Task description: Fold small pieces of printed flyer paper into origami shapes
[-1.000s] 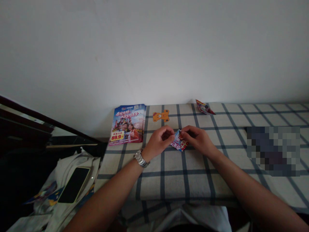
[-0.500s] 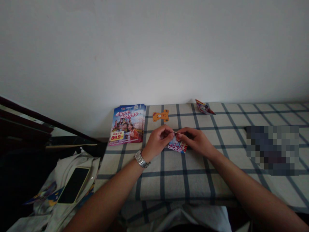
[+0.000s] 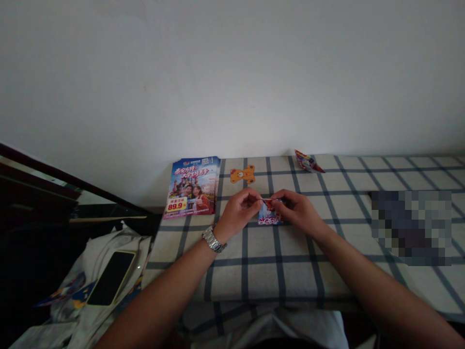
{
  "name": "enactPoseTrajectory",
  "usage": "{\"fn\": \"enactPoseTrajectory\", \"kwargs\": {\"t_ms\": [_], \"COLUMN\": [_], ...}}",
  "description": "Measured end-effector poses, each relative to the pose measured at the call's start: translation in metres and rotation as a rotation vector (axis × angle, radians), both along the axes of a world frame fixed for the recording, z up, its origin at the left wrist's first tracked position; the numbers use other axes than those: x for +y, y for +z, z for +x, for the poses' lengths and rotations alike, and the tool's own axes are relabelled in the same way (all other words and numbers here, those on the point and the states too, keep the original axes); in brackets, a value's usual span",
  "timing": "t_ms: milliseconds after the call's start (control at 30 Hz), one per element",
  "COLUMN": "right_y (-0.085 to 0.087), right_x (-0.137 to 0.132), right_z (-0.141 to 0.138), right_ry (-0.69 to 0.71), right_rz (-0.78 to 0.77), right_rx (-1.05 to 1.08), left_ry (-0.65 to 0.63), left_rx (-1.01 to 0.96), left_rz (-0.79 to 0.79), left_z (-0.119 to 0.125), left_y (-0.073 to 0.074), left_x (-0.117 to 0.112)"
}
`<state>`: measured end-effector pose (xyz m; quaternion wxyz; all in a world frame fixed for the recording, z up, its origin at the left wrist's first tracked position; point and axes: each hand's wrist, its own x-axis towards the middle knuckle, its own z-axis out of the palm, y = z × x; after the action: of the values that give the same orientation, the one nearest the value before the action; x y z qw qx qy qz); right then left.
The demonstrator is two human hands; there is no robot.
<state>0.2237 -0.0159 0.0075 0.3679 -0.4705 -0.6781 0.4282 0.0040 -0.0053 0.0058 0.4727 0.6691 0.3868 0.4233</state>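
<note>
A small folded flyer (image 3: 270,219), printed in pink, white, blue and red, is pinched between my two hands just above the checked cloth. My left hand (image 3: 242,209), with a metal watch on the wrist, grips its upper left corner between thumb and index finger. At the upper right, the thumb and fingers of my right hand (image 3: 297,211) are closed on the paper and cover part of it. A stack of matching flyers (image 3: 192,186) lies to the left. Further back, by the wall, stands a folded paper piece (image 3: 308,162) with similar print.
A flat orange bear figure (image 3: 242,174) lies on the checked cloth (image 3: 232,276) behind my hands. A blurred-out dark item (image 3: 410,228) is at the right. Lower left, a phone (image 3: 111,278) rests on pale fabric. The wall (image 3: 232,82) rises behind the table.
The folded flyer has turned slightly between my fingers, its lower edge now more level and a little higher. Both hands keep nearly the same place and grip.
</note>
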Motion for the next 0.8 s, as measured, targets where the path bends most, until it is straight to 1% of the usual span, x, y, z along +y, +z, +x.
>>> {"fn": "enactPoseTrajectory", "kwargs": {"t_ms": [167, 400, 633, 800], "right_y": [0.0006, 0.0044, 0.0001, 0.0005], "right_x": [-0.0002, -0.0009, 0.0012, 0.0019], "right_z": [-0.0004, -0.0007, 0.0008, -0.0003], "right_ry": [-0.002, -0.011, -0.01, -0.042], "right_rz": [0.011, 0.042, 0.034, -0.029], "right_rx": [-0.015, -0.07, -0.071, 0.058], "left_ry": [0.005, -0.045, 0.002, 0.061], "left_rx": [0.015, 0.075, 0.106, 0.041], "left_rz": [0.005, 0.098, 0.12, 0.086], "left_z": [-0.0002, -0.0016, -0.0004, -0.0011], "left_y": [0.0002, -0.0016, -0.0004, 0.0027], "left_x": [-0.0005, -0.0017, -0.0033, -0.0025]}}
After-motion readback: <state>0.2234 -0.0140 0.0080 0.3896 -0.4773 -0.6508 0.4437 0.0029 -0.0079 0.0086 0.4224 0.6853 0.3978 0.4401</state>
